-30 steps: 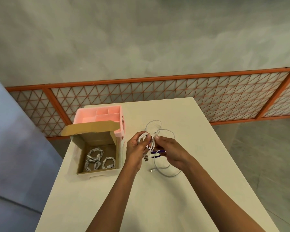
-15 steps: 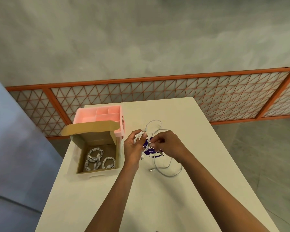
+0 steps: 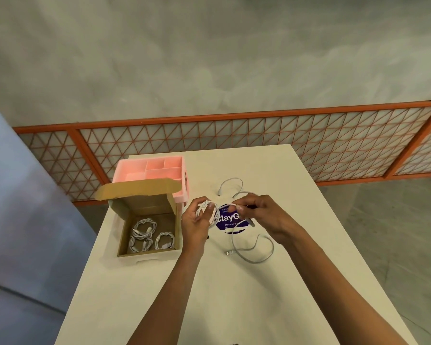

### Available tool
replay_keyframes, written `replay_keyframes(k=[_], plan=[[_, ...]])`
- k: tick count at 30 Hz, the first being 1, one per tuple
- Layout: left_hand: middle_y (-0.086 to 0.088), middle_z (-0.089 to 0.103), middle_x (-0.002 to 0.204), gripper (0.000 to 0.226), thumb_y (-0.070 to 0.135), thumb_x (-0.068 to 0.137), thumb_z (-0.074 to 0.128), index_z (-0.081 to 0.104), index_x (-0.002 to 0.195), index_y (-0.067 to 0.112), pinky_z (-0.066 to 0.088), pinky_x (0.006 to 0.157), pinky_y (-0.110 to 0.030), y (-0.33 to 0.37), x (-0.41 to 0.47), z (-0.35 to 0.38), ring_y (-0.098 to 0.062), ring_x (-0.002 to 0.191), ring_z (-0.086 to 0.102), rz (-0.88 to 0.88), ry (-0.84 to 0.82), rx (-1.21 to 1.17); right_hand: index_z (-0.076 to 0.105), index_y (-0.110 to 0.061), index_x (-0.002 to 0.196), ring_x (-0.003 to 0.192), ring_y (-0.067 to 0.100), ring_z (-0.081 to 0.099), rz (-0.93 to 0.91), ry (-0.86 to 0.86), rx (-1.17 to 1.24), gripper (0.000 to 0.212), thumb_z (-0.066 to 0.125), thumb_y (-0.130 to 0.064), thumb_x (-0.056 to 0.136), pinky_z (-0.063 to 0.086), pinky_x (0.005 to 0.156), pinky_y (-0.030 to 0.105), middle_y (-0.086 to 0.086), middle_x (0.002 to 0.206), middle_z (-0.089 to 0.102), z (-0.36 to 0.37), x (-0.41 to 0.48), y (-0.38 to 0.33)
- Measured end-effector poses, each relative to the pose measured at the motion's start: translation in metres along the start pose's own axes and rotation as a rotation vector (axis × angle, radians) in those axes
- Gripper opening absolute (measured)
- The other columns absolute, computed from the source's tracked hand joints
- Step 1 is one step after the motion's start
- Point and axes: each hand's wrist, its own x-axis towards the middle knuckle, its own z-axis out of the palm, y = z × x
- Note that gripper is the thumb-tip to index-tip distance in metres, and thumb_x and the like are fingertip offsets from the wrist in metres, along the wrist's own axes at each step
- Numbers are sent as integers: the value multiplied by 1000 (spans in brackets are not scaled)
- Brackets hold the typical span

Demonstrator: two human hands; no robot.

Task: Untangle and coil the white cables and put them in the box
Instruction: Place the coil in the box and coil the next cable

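Note:
My left hand grips a small coil of white cable above the white table. My right hand pinches the same cable's free strand just to the right of the coil. A loose white cable loops on the table below my right hand, with a plug at its left end. Another loose cable lies farther back. The open cardboard box sits to the left and holds three coiled white cables.
A pink compartment tray stands behind the box. A round purple sticker lies on the table under my hands. An orange lattice fence runs behind the table, and the table's edges drop to the floor on both sides.
Both hands have moved slightly away from me and spread apart, uncovering the purple sticker. The strand between them has been drawn out to the right of the coil.

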Motion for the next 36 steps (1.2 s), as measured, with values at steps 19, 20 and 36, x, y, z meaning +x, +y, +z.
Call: replay_keyframes(k=[19, 20, 36], plan=[[7, 68, 68, 11, -4, 84, 64, 65, 90, 6, 41, 46, -12, 17, -4, 4, -3, 58, 61, -158, -265, -49, 70, -1, 99, 57, -2, 57, 8, 68, 129, 18, 53, -4, 95, 40, 49, 12, 5, 89, 68, -14, 0, -7], [4, 68, 70, 10, -1, 84, 65, 66, 90, 7, 41, 47, -13, 18, -4, 4, -5, 60, 60, -167, -274, -64, 70, -3, 96, 60, -1, 57, 11, 80, 134, 18, 53, -4, 95, 39, 49, 13, 2, 86, 67, -16, 0, -8], [8, 39, 55, 12, 18, 99, 47, 44, 91, 10, 29, 48, -16, 34, -4, 4, -4, 51, 35, -205, -549, 17, 70, -8, 86, 55, 9, 38, 10, 139, 108, 20, 53, -2, 94, 36, 51, 16, -7, 64, 62, -37, 3, -4]])
